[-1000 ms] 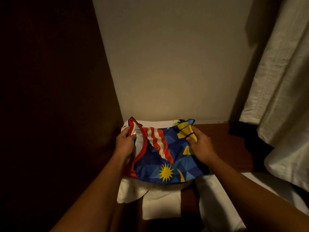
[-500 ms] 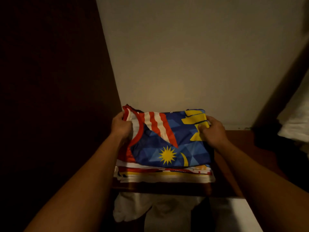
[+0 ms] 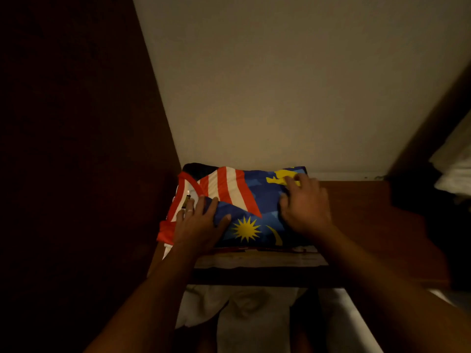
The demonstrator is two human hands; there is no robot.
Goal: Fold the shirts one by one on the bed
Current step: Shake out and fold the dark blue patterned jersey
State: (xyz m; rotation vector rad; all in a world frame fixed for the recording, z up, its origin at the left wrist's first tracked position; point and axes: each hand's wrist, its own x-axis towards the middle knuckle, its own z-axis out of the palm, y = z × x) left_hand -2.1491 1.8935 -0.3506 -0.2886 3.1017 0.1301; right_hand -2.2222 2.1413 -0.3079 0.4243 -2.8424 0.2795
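Observation:
A folded shirt (image 3: 244, 200) printed blue with red and white stripes, a yellow star and a crescent lies on a dark wooden shelf (image 3: 356, 212), on top of another folded garment (image 3: 254, 258) whose front edge shows beneath it. My left hand (image 3: 200, 225) rests flat on the shirt's left part beside the red collar, fingers spread. My right hand (image 3: 304, 205) lies on the shirt's right part with its fingers bent over the yellow print; it is blurred.
A dark wooden panel (image 3: 76, 149) stands at the left and a pale wall (image 3: 280, 85) behind the shelf. White cloths (image 3: 252, 317) hang or lie below the shelf's front edge. White fabric (image 3: 453, 171) shows at the far right.
The shirt went from held in both hands above the white cloths to lying on the shelf. Both hands let go of its edges and now lie on top of it.

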